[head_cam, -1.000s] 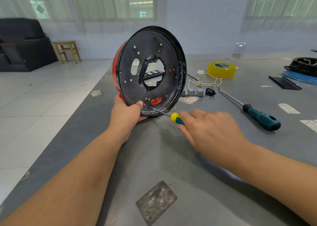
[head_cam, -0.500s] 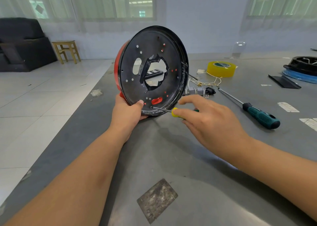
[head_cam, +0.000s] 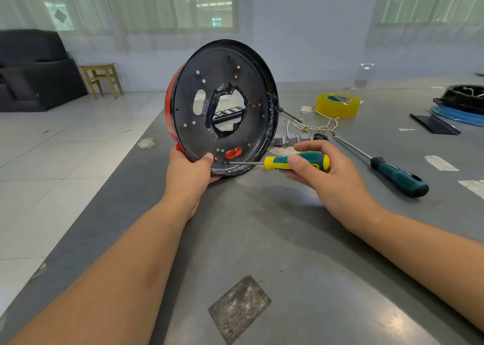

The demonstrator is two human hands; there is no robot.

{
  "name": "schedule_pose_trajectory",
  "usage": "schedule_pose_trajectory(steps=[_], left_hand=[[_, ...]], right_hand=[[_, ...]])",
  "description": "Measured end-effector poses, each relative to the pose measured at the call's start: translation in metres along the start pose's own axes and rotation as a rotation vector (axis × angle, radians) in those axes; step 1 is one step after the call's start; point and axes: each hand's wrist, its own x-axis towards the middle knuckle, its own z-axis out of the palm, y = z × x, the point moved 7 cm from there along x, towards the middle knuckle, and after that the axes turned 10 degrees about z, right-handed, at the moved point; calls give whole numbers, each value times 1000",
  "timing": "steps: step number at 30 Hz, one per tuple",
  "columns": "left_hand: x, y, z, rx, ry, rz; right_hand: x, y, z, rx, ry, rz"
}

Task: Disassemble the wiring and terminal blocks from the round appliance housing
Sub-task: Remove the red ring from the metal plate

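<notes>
Now left hand [head_cam: 190, 173] grips housing [head_cam: 222, 106] rim, right hand [head_cam: 324, 172] pinches small screwdriver [head_cam: 277, 162]; tip could slip off screw if housing tilts.

The round housing [head_cam: 222, 104] shows a glossy black inner face dotted with small pale holes, and a red outer shell appears along its left edge and through a red oval slot near the bottom. The small screwdriver [head_cam: 296, 162] has a handle banded yellow, green, yellow, with a silver shaft. The larger screwdriver [head_cam: 398, 178] has a dark teal and black handle. The tape roll [head_cam: 337, 105] is translucent yellow with a green and white core label. The terminal blocks [head_cam: 292, 138] are grey; the wires [head_cam: 311, 127] are cream. The table [head_cam: 288, 240] is dull grey, with a mottled grey patch. A blue ring [head_cam: 455, 114] carries a black part. The stool [head_cam: 102, 79] is pale wood, the sofa [head_cam: 34, 72] black.
</notes>
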Motion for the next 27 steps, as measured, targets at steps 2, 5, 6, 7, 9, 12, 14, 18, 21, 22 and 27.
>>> schedule_pose_trajectory(steps=[2, 5, 6, 7, 9, 12, 14, 18, 21, 22, 27], left_hand=[[0, 0, 0, 4, -6, 3], [-1, 0, 0, 19, -12, 8], [-1, 0, 0, 19, -11, 8], [-1, 0, 0, 17, -10, 5], [-1, 0, 0, 17, -7, -1], [-2, 0, 0, 9, -10, -13], [-2, 1, 0, 1, -13, -20], [-3, 1, 1, -16, -24, -27], [-4, 3, 1, -15, -25, -19], [-4, 3, 1, -15, -22, -19], [-4, 3, 1, -9, -8, -20]], right_hand=[[1, 3, 1, 36, -13, 49], [3, 0, -6, -249, 57, 19], [4, -1, -9, -341, 76, -4], [4, -2, -12, -395, 81, -21], [7, -1, -15, -428, 73, -22], [10, 0, -16, -453, 42, -50], [7, -6, -14, -564, 19, -160], [0, -21, -8, -854, -22, -423], [-2, -25, -8, -987, -34, -513], [-3, -26, -9, -981, -34, -482], [-9, -28, -7, -995, 112, -458]])
